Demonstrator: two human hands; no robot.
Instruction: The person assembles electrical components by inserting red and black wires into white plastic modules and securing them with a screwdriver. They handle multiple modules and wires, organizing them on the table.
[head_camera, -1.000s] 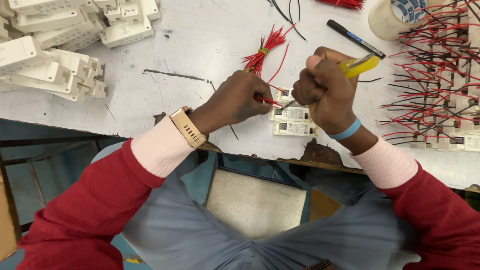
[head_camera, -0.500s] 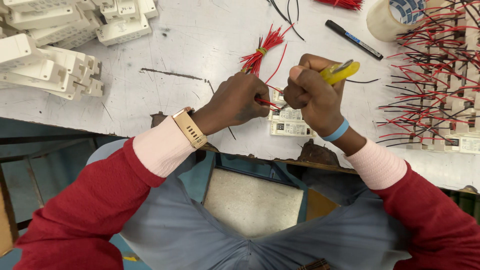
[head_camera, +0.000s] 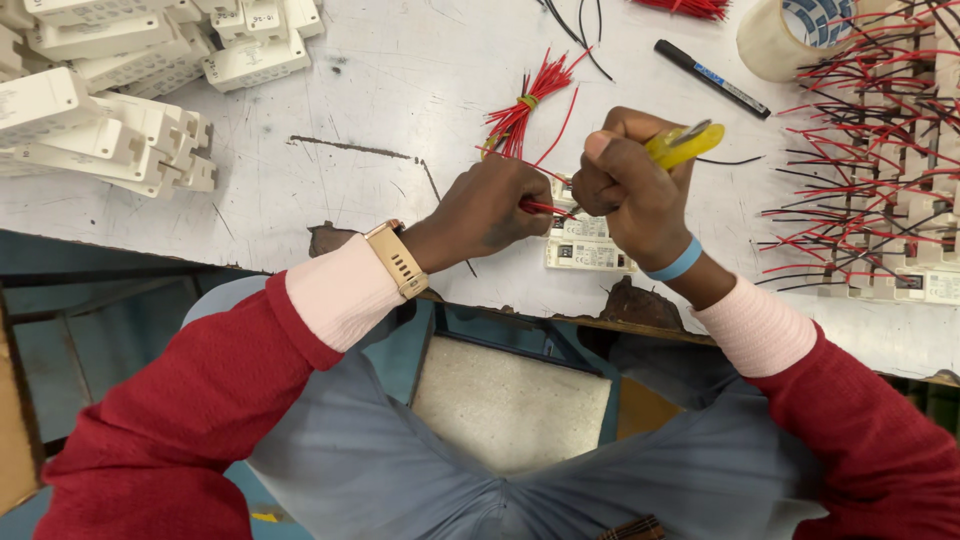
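The left hand (head_camera: 490, 212) is closed around the end of a short red wire (head_camera: 545, 208), pinching it between the fingertips and holding it over a small white terminal block (head_camera: 585, 240) that lies on the worktop (head_camera: 400, 120) near its front edge. The right hand (head_camera: 630, 185) is closed in a fist around a yellow-handled screwdriver (head_camera: 685, 145), and its tip goes down to the same block, at 3 o'clock from the left hand. I judge that the step in hand is fixing the wire into the block. The next move seems to call for a steady wire while the tool turns, because the opening is small and the wire is thin.

At 12 o'clock from the hands lies a bundle of red wires (head_camera: 525, 100) tied with a yellow-green band. At 10 o'clock there is a pile of white plastic housings (head_camera: 110, 90), long and box-shaped, some with pale labels on the side. At 3 o'clock stand rows of white blocks already wired (head_camera: 880, 200) with red and black wires. At 1 o'clock lies a black marker pen (head_camera: 712, 79) with a blue band, and beside it a roll of clear tape (head_camera: 790, 35) with a blue and white printed core. The block under the hands carries small white rectangular labels with dark print.
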